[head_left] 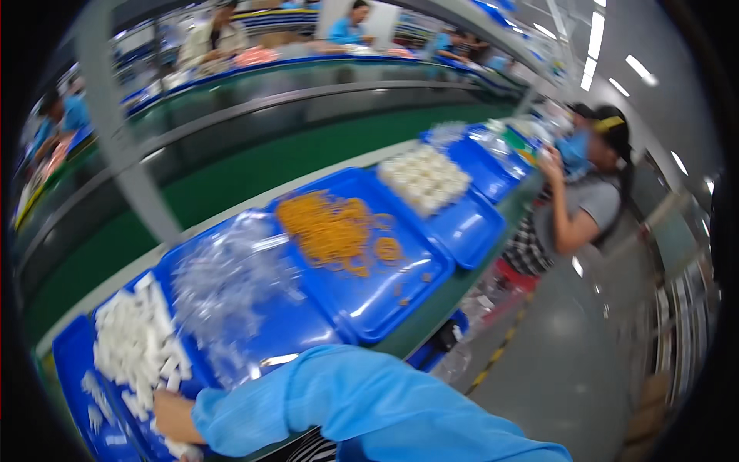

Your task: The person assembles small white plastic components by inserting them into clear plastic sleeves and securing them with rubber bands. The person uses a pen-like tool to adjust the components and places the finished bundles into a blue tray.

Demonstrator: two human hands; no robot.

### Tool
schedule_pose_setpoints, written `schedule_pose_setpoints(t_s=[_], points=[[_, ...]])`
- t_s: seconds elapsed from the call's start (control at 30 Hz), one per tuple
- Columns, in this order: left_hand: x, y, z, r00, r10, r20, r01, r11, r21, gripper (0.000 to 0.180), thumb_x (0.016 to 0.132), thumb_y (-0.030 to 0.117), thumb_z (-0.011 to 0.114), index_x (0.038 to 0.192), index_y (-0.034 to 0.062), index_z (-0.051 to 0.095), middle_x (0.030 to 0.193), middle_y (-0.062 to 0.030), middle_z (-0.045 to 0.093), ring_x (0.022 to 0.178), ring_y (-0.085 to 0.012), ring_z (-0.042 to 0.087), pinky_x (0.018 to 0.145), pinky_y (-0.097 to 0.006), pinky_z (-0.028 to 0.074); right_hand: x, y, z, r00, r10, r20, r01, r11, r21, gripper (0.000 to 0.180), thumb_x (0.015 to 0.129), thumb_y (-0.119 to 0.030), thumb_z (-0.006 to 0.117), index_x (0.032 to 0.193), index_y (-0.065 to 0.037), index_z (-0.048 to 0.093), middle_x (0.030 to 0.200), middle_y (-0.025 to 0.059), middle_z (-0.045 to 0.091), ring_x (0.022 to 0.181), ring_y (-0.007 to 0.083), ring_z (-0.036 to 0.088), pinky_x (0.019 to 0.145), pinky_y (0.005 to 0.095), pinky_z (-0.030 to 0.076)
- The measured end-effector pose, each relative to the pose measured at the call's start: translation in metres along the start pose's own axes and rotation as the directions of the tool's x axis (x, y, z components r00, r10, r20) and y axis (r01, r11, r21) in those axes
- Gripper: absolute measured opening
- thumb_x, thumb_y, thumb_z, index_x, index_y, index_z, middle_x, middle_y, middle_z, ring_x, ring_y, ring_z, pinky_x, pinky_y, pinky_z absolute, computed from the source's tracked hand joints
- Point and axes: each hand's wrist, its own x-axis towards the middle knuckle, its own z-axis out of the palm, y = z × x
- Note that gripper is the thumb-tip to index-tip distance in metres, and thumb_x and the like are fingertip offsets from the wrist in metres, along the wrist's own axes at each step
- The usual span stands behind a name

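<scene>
My right arm, in a light blue sleeve, reaches across from the lower right to the near left. My right hand point(175, 416) is down at the near end of a blue tray holding a pile of short white plastic pieces point(138, 339). Its fingers are blurred and partly hidden, so whether it grips a piece does not show. A few more white pieces point(181, 450) lie just below the hand. My left hand cannot be made out. Beside the white pile, another blue tray point(300, 327) carries a loose heap of clear plastic pieces point(223, 277).
Farther right, one blue tray point(373, 316) has orange rings point(327, 227), and another has white round parts point(425, 179) in rows. Small white pieces point(96, 400) lie in the leftmost tray. A grey post point(135, 162) rises behind. A co-worker point(589, 181) stands at the right; others sit across the green-sided line.
</scene>
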Motion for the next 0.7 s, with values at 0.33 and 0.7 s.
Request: schedule_pose_setpoints(t_s=[0.33,0.7], points=[[0.037,0.046,0.006,0.956,0.290,0.039,-0.291,0.956,0.033,0.015,0.090,0.001,0.071,0.104,-0.0020,0.068,0.093,-0.0154,0.062,0.083,-0.0288,0.057,0.067,-0.039,0.047,-0.020,0.052,-0.018,0.732,0.437,-0.522,-0.082,0.818,0.570,0.024,0.076,-0.028,0.066,0.092,-0.011,0.061,0.075,0.0137,0.067,0.072,0.0358,0.068,0.062,0.0507,0.052],[0.059,0.084,0.009,0.928,0.350,0.126,-0.348,0.937,-0.044,0.019,0.085,-0.006,0.072,0.103,-0.0030,0.068,0.099,-0.0176,0.062,0.090,-0.0318,0.061,0.075,-0.040,0.052,-0.071,0.068,-0.089,0.695,0.573,-0.435,0.039,0.573,0.818,0.015,0.082,-0.019,0.063,0.092,-0.008,0.060,0.083,0.0139,0.067,0.080,0.0339,0.066,0.066,0.0472,0.048]])
